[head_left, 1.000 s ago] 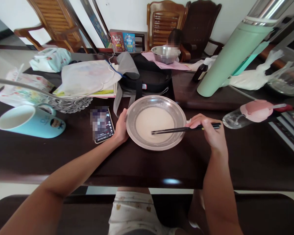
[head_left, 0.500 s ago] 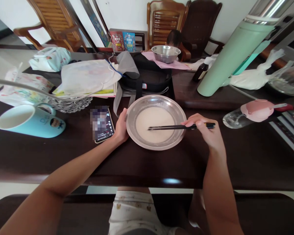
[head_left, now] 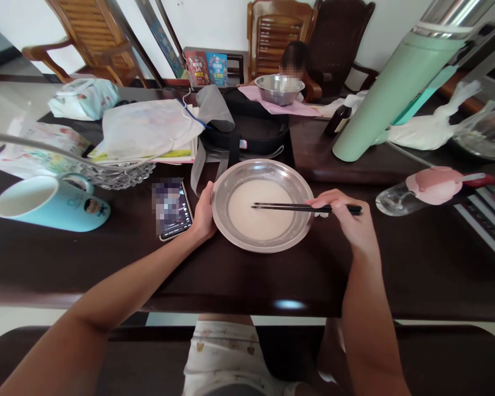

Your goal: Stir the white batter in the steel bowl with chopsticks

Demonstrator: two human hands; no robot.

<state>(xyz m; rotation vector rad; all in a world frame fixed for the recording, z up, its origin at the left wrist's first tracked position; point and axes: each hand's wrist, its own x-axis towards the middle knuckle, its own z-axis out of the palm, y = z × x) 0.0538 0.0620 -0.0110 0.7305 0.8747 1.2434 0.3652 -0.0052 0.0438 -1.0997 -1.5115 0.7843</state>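
Observation:
A wide metal bowl (head_left: 220, 220) stands on the dark table, with a milky white liquid (head_left: 264, 223) in it. My left hand (head_left: 205, 212) grips the bowl's left rim, its fingers partly hidden at the outer side. In my right hand (head_left: 346, 212) is a pair of black chopsticks (head_left: 289, 207), pinched close together and nearly level. Their tips are at the middle of the liquid. Left of the bowl, close to my left wrist, lies a phone (head_left: 175, 212) with its screen lit.
At left are a light blue mug (head_left: 53, 203) and a glass dish (head_left: 124, 175). A black bag (head_left: 256, 135) lies behind the bowl. To the right are a green thermos (head_left: 396, 99) and a pink-lidded bottle (head_left: 421, 190). Across the table, a person (head_left: 295, 58) is behind a smaller metal bowl (head_left: 278, 96).
The chopstick tips have moved slightly up and to the right in the liquid. My left hand and the bowl stay in place. The person across has raised their head a little.

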